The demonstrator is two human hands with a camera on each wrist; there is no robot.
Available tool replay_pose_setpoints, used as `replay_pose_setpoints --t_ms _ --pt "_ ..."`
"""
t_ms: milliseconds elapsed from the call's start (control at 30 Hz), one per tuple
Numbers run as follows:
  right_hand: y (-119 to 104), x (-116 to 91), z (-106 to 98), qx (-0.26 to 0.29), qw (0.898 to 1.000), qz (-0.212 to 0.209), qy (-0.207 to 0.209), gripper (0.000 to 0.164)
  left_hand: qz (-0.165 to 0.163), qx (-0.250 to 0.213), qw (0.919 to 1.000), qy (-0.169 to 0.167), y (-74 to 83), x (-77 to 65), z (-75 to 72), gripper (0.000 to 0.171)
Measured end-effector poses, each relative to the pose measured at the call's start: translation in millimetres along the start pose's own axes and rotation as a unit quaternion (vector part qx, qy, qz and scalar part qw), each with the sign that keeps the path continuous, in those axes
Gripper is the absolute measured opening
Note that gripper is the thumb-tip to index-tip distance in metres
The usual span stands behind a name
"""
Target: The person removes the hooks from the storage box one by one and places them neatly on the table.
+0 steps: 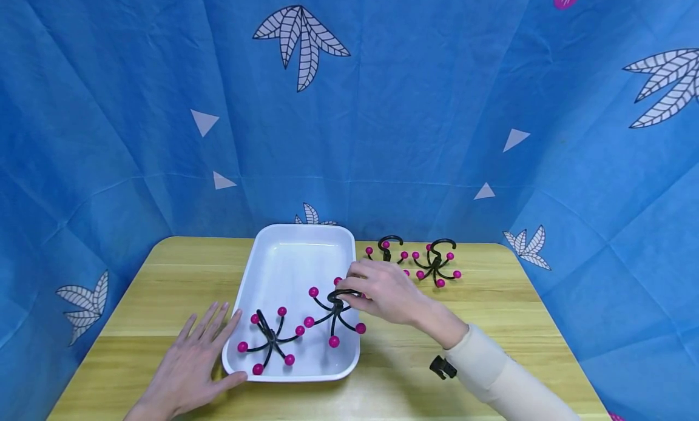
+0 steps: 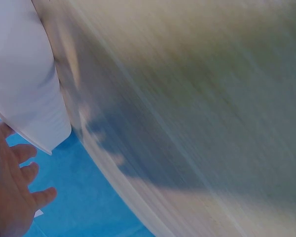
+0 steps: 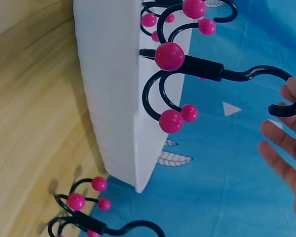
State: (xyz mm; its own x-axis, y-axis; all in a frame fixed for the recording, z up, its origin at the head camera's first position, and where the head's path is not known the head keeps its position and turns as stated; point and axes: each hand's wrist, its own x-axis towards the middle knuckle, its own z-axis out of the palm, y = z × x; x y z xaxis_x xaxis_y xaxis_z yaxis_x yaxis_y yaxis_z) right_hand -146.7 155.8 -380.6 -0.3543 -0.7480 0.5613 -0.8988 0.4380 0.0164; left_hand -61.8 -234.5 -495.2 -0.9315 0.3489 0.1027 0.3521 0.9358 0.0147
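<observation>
right hand point(image 1: 386, 290) round black hook point(image 3: 237, 75) (left hand point(image 1: 190, 361) splayed)

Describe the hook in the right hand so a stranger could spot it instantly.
Find the white tray on the wooden table. At its right side, toward the near end, is a black hook with curved, pink-tipped arms. Unlike its three lookalikes, it is held by its curled top in the grip of the right hand.

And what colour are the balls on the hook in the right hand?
Bright pink; the balls show best in the right wrist view.
</observation>
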Motion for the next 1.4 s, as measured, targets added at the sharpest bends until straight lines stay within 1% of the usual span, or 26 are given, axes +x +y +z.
replay_pose_setpoints --t_ms 300,433,567,700,900,933,1100,1200,1300,1400 --pt "6.6 -8.4 -15.7 0.002 1.000 0.001 0.026 0.017 -0.001 -0.001 1.0000 0.000 -0.6 0.6 0.3 0.110" --pt "9.5 -16.3 -20.8 -0.006 0.999 -0.003 0.038 0.020 0.003 0.002 1.0000 0.004 -0.7 0.4 0.8 0.110" --pt "11.6 -25.4 -26.6 -0.011 0.999 0.007 0.040 0.024 0.006 0.005 0.9999 0.007 -0.7 0.0 1.3 0.110" --pt "14.2 -34.3 -31.6 -0.014 0.999 0.017 0.039 0.020 0.006 0.005 0.9999 0.008 -0.8 0.1 1.4 0.110" --pt "17.9 -47.2 -35.6 -0.013 0.999 0.020 0.046 0.007 0.002 0.003 1.0000 0.002 -0.6 -0.1 1.2 0.110" --pt "18.3 -49.4 -35.9 -0.013 0.999 0.019 0.048 0.007 0.002 0.003 1.0000 0.001 -0.6 -0.2 1.1 0.110" --pt "19.4 -58.6 -38.1 -0.011 0.998 0.012 0.057 0.018 -0.003 0.001 1.0000 -0.004 -0.1 0.1 0.2 0.110" --pt "19.8 -62.9 -39.0 -0.010 0.998 0.011 0.053 0.019 -0.006 -0.001 1.0000 -0.006 0.4 0.2 -0.3 0.111" --pt "20.8 -67.9 -38.7 -0.015 0.999 0.013 0.045 0.025 -0.007 -0.001 1.0000 -0.005 0.5 0.4 -0.3 0.111" --pt "22.2 -73.4 -37.1 -0.020 0.999 0.017 0.035 0.023 -0.007 -0.001 1.0000 -0.005 0.2 0.3 0.0 0.110"
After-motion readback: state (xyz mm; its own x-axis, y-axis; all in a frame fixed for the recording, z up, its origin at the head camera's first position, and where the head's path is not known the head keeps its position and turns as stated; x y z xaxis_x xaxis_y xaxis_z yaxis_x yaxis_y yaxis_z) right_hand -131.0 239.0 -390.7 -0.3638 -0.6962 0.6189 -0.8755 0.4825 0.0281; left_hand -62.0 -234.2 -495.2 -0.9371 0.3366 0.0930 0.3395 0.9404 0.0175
